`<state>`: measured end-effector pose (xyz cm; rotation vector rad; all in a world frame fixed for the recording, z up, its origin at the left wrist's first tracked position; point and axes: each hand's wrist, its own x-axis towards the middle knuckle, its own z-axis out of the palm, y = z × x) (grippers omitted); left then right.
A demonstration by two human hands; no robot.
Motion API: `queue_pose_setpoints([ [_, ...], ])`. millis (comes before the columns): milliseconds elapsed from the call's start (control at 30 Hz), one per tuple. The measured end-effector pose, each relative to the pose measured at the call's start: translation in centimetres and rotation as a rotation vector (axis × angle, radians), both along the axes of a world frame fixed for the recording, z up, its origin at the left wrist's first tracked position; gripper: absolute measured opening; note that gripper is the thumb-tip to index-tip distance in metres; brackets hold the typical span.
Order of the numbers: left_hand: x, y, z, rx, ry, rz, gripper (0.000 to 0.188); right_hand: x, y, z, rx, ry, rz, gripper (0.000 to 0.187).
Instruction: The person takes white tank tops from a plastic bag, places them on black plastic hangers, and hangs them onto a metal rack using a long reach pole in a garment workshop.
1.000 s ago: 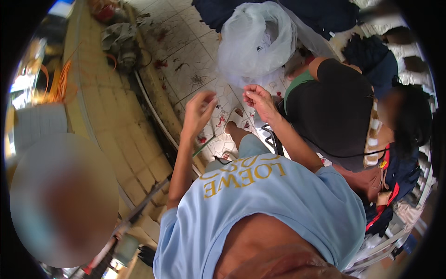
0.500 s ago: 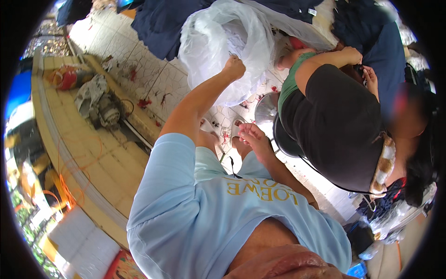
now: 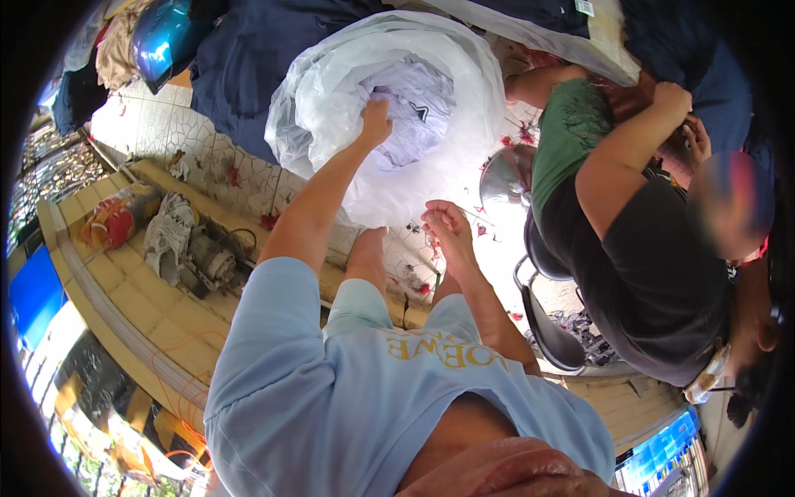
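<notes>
Left hand (image 3: 376,123) has reached into plastic bag (image 3: 319,91), beside cloth (image 3: 421,98).

Cloth (image 3: 414,132) inside bag (image 3: 406,192), motor (image 3: 215,260) on ledge (image 3: 137,291) to the left, co-worker (image 3: 662,257) right of bag

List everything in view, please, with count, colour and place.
Round translucent plastic bag: one, whitish, upper centre
Soft printed cloth: count unclear, pale lavender, inside the bag
Heaped dark fabric: count unclear, navy, beside the bag
Glossy rounded object: one, blue, upper left
Tiled ledge: one, beige, left
Cylindrical object: one, red and yellow, on the ledge
Small metal machine: one, grey, on the ledge
Patterned tiled floor: one, white, centre
Thin scraps: many, red and dark, on the floor
Curved chair: one, black, right
Second person: one, black top, green shorts, right
Worn shirt: one, light blue, lower centre
Left hand: one, bare, at the bag's mouth
Right hand: one, bare, centre
</notes>
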<state>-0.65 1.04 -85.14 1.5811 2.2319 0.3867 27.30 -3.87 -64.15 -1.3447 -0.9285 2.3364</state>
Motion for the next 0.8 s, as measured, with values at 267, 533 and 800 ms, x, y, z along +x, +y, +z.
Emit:
queue_pose_setpoints([
  [267,-1.3,7.9,-5.2,0.207,0.204,0.349,0.036,-2.1,-0.2,-1.8,0.046,-0.141,-0.056,0.024],
  [533,-0.9,2.6,3.1,0.301,-0.174,0.071,0.016,-1.8,2.0,-2.0,0.18,-0.168,-0.071,0.023],
  [800,-1.1,-2.0,20.7,0.418,-0.802,0.118,0.011,-8.3,11.2,3.4,1.172,-0.266,0.2,0.05],
])
